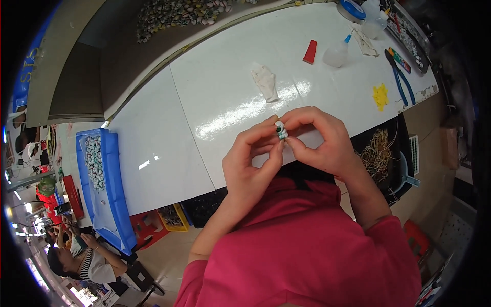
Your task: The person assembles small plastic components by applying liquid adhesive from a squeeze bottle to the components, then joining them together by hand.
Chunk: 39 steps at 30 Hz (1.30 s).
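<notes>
Between my fingertips, just above the near edge of the white table, is a small white figurine [281,130] with dark and green parts. My left hand [251,158] pinches it from the left with thumb and forefinger. On its other side, my right hand [322,140] grips it with thumb and fingertips too. Its finer details are too small to make out. Beyond my hands a crumpled white cloth [264,82] lies on the table.
A blue tray [123,204] of small figurines stands at the left. Toward the far right are a red wedge-shaped piece [310,52], a squeeze bottle [336,53], yellow bits [380,96] and blue-handled pliers [400,79]. A shelf [123,97] borders the far side. Another person [89,261] sits at lower left.
</notes>
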Available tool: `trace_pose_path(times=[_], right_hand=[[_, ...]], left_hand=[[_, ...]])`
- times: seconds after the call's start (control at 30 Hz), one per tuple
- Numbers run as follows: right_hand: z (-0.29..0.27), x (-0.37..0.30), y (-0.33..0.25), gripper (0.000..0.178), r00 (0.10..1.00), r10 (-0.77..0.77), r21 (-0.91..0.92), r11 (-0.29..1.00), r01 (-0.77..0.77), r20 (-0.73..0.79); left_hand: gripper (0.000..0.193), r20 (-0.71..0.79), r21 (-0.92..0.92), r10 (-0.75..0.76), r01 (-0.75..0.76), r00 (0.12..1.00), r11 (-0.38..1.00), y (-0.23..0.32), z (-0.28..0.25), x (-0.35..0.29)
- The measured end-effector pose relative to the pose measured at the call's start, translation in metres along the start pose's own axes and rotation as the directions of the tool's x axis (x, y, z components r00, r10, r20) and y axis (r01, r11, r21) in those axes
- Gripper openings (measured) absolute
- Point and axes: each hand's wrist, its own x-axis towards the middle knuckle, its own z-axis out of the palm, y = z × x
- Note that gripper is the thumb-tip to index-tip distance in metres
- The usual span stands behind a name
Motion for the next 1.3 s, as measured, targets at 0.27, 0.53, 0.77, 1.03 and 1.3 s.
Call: trace_pose_path(times=[0.27, 0.53, 0.77, 1.03, 1.3], right_hand=[[0.014, 0.003, -0.009, 0.025, 1.0, 0.016, 0.031, 0.999, -0.017, 0.013], [0.024, 0.006, -0.013, 0.025, 0.999, -0.028, -0.003, 1.0, 0.028, -0.027], [0.029, 0.003, -0.015, 0.024, 1.0, 0.0, 0.028, 1.0, 0.001, -0.024], [0.015, 0.006, -0.014, 0.021, 1.0, 0.026, 0.03, 0.999, -0.027, 0.005], [-0.004, 0.01, -0.007, 0.018, 0.986, -0.074, 0.021, 0.997, 0.072, 0.149]], left_hand=[[0.033, -0.03, -0.032, -0.024, 0.023, 0.999, 0.999, 0.006, -0.013, -0.008], [0.034, -0.031, -0.072, -0.071, 0.069, 0.997, 0.995, 0.014, -0.024, -0.01], [0.035, -0.024, -0.069, -0.084, 0.083, 0.996, 0.994, 0.016, -0.028, -0.014], [0.036, -0.021, -0.078, -0.074, 0.072, 0.997, 0.994, 0.021, -0.017, -0.004], [0.034, -0.043, -0.13, -0.174, 0.167, 0.984, 0.977, 0.016, -0.013, -0.005]])
